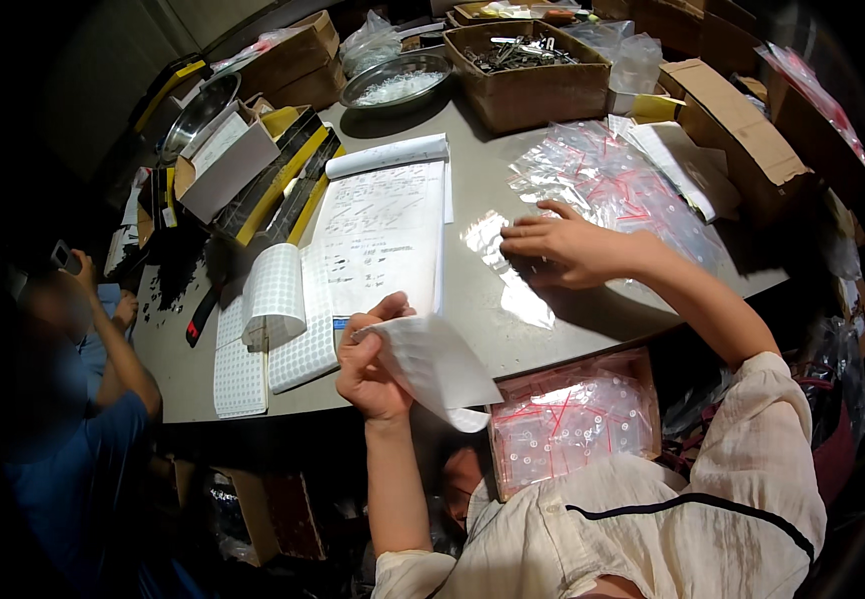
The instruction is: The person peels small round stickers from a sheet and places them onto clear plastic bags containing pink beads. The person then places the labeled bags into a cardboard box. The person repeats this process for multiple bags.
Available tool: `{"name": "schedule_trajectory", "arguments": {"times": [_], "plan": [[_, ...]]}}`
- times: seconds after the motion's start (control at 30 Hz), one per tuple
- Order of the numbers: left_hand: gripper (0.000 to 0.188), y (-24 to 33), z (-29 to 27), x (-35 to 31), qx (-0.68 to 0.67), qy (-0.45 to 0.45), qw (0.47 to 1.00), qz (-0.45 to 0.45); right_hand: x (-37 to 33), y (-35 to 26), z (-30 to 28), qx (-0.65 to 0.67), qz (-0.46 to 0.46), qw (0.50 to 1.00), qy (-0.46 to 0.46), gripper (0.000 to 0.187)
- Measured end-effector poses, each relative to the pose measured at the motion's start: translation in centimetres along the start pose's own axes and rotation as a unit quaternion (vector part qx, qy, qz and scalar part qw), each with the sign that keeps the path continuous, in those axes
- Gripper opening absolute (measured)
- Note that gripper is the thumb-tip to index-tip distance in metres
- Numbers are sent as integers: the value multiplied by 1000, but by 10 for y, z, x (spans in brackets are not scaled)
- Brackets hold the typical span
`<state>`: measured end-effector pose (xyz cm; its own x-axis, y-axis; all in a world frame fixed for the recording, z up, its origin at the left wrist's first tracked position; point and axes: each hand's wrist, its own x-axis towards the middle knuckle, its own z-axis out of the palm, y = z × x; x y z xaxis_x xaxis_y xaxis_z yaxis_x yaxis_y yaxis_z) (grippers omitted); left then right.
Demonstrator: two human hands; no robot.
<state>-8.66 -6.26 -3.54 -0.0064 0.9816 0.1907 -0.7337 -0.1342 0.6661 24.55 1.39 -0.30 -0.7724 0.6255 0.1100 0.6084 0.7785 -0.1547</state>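
My left hand is closed on the edge of a curling white sheet, pinched between thumb and fingers near the table's front edge. My right hand lies palm down with its fingers stretched out, over some shiny clear plastic bags on the tabletop. Whether its fingertips touch the bags cannot be made out. Beyond it spreads a pile of clear zip bags with red strips. Below the table edge, in front of my body, a box holds more such bags bearing small round stickers.
An open notepad lies left of centre, beside sheets of round stickers. A tool with a red and black handle lies farther left. Behind stand a metal bowl and a carton of metal parts. A person in blue sits at left.
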Motion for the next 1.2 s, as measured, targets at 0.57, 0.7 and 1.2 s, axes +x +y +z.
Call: {"name": "schedule_trajectory", "arguments": {"times": [0.57, 0.7, 1.2], "plan": [[18, -3, 11, -23, 214, -116, 970, -3, -153, -95, -23, 74, 190, 966, 159, 59], [17, -12, 29, -37, 365, -180, 913, 1, -172, -83, 6, -110, 413, 903, 32, 81], [14, -28, 72, -66, 313, -271, 907, -80, -33, -69, 38, -29, 316, 948, 15, 101]]}}
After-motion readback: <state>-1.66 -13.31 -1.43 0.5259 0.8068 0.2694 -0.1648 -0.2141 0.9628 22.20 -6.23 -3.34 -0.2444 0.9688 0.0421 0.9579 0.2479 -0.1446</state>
